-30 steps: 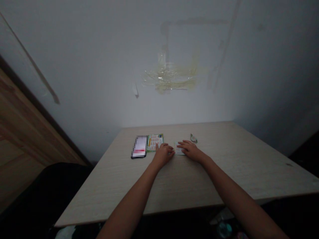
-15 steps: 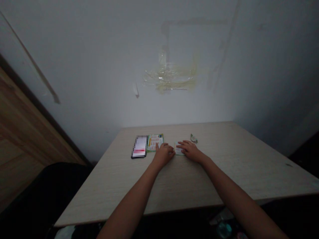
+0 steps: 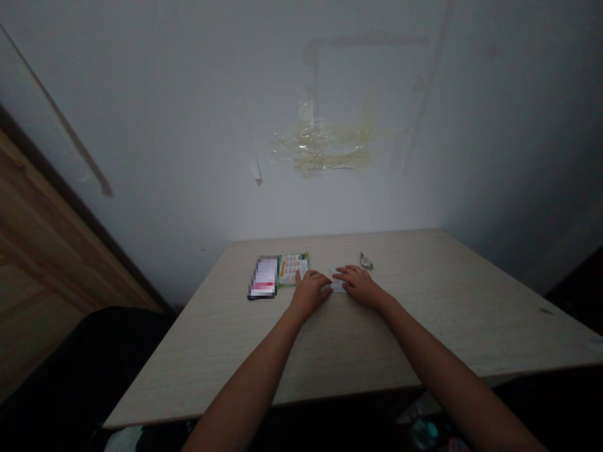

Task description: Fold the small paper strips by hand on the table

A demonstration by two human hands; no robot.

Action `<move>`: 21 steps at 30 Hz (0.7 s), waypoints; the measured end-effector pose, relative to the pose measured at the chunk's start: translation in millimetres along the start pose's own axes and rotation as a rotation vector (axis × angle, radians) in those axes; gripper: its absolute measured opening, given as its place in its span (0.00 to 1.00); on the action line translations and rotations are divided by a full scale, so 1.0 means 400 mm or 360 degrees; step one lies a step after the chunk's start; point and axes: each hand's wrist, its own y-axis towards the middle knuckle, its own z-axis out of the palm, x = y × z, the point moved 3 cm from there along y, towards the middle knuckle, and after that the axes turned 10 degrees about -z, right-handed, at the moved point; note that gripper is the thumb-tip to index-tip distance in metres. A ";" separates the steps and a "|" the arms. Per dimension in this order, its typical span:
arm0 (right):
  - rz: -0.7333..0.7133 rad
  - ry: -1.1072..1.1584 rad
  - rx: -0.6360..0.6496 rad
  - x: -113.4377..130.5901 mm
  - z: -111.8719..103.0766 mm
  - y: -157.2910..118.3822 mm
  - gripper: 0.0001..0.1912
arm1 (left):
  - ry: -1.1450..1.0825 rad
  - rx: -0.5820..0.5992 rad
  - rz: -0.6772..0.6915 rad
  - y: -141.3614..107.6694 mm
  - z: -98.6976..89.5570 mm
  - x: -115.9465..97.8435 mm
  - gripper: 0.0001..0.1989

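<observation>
A small printed paper (image 3: 338,284) lies flat on the pale wooden table (image 3: 348,339). My right hand (image 3: 358,285) rests over its right part, fingers spread and pointing left. At the paper's left edge, my left hand (image 3: 312,290) touches down with its fingertips, the thumb held apart from the fingers. Beyond the left thumb is a green-edged printed sheet (image 3: 288,269). A phone (image 3: 264,277) with a blurred screen lies against that sheet's left side. Past my right hand sits a small crumpled wrapper (image 3: 366,261).
A wall (image 3: 198,157) with peeling clear tape (image 3: 325,147) rises behind the table. On the left are a wooden panel (image 3: 42,251) and a dark chair-like shape (image 3: 94,358). Below the front edge, a bottle (image 3: 424,433) shows dimly.
My left fingers have shifted very slightly to the right along the small paper's edge. Everything else looks nearly the same.
</observation>
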 end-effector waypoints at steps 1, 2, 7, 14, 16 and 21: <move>0.0009 -0.0009 -0.0002 0.005 -0.002 0.002 0.26 | 0.0002 0.0009 -0.0001 0.000 -0.001 0.000 0.11; 0.0017 -0.0019 -0.0003 0.009 -0.004 0.005 0.26 | 0.0003 0.0019 -0.0001 0.000 -0.002 -0.001 0.10; 0.0103 -0.0108 0.0006 0.027 -0.006 0.020 0.29 | -0.0005 0.0034 -0.0014 0.001 -0.006 -0.004 0.10; 0.0143 -0.0150 0.0002 0.034 -0.005 0.033 0.30 | 0.0017 0.0060 -0.0046 0.002 -0.005 -0.004 0.10; 0.0140 -0.0137 -0.0018 0.031 -0.004 0.031 0.30 | 0.0008 0.0056 -0.0049 0.003 -0.004 -0.002 0.10; 0.0130 0.0006 -0.0044 0.011 0.001 0.022 0.30 | -0.0007 0.0035 -0.0041 0.004 0.001 0.004 0.10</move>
